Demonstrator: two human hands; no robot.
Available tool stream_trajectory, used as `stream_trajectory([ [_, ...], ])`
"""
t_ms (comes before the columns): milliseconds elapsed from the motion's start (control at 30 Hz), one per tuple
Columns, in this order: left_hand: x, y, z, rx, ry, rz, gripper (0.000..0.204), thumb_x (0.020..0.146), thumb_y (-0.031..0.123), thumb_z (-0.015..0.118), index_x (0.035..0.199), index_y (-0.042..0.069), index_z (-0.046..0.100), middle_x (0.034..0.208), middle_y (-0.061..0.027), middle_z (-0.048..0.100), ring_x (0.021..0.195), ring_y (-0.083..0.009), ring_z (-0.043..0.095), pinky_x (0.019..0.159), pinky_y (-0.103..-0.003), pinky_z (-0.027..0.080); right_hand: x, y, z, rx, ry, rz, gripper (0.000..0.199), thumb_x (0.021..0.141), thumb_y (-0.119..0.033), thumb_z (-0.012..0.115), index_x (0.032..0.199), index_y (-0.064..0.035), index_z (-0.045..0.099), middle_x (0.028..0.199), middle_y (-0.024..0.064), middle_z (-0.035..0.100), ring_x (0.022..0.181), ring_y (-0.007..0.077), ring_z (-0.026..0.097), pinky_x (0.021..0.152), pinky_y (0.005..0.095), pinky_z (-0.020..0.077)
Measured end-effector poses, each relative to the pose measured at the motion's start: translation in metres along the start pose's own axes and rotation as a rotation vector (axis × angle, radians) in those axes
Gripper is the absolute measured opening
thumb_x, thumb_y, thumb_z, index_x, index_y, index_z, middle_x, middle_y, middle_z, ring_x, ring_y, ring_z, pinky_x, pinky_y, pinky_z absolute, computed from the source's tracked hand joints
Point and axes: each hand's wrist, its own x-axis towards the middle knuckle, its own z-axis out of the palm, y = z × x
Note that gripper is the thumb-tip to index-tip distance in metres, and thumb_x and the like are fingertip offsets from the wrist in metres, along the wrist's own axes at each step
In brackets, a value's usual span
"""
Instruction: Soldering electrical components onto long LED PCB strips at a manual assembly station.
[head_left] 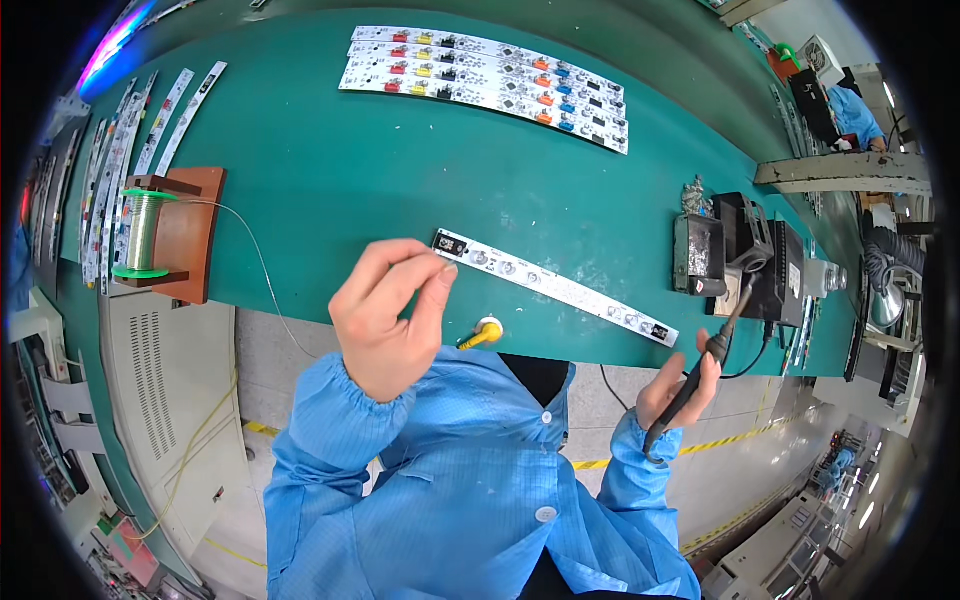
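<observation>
My left hand is closed, with thumb and forefinger pinched at the left end of a narrow white circuit board. What lies between the fingertips is hidden. A thin solder wire runs from a spool on a brown stand and passes out of sight at my left sleeve. Wrapped round the black handle of a soldering iron is my right hand, just off the board's right end. The iron's tip end points up and away, toward a black holder.
Several similar boards with coloured connectors lie stacked at the far side. More strips stand at the left. A yellow knob-like piece sits at the near edge. A dark box and a black unit stand at the right.
</observation>
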Motion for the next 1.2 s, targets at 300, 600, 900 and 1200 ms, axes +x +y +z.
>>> stream_trajectory([
  [300, -0.009, -0.005, 0.005, -0.031, 0.032, 0.071, 0.010, 0.079, -0.005, 0.067, 0.088, -0.001, 0.067, 0.088, -0.0112, 0.064, 0.072, -0.0231, 0.064, 0.060, -0.029, 0.051, -0.012, 0.079, -0.021, -0.534, 0.409, 0.050, 0.036, 0.095, 0.001, 0.046, 0.131, 0.0016, 0.045, 0.124, 0.0227, 0.058, 0.117, 0.0333, 0.056, 0.104, 0.0436, 0.0409],
  [600, -0.010, -0.006, 0.006, -0.058, 0.019, 0.055, 0.011, 0.079, -0.005, 0.067, 0.089, 0.000, 0.067, 0.089, -0.0122, 0.064, 0.074, -0.0244, 0.064, 0.063, -0.031, 0.051, 0.004, 0.108, -0.060, -0.915, 0.363, -0.044, 0.029, 0.084, -0.005, 0.062, 0.112, -0.0062, 0.068, 0.102, 0.0146, 0.066, 0.094, 0.0330, 0.062, 0.081, 0.0437, 0.0478],
  [900, -0.014, -0.009, 0.005, -0.064, 0.002, -0.035, 0.010, 0.078, -0.004, 0.067, 0.087, -0.001, 0.065, 0.090, -0.0137, 0.065, 0.075, -0.0244, 0.065, 0.064, -0.031, 0.051, -0.017, 0.072, -0.029, -0.909, 0.255, -0.119, 0.023, 0.090, -0.005, 0.061, 0.113, -0.0011, 0.062, 0.108, 0.0145, 0.067, 0.109, 0.0309, 0.055, 0.091, 0.0403, 0.0434],
  [1200, -0.012, -0.001, 0.005, -0.102, -0.054, 0.001, 0.014, 0.067, -0.006, 0.067, 0.074, 0.001, 0.057, 0.093, -0.0149, 0.065, 0.070, -0.0237, 0.065, 0.056, -0.030, 0.050, 0.003, -0.013, -0.011, -0.007, 0.074, 0.069, 0.044, 0.102, -0.030, 0.045, 0.135, -0.0014, 0.042, 0.115, 0.0254, 0.059, 0.107, 0.0341, 0.058, 0.098, 0.0482, 0.0418],
])
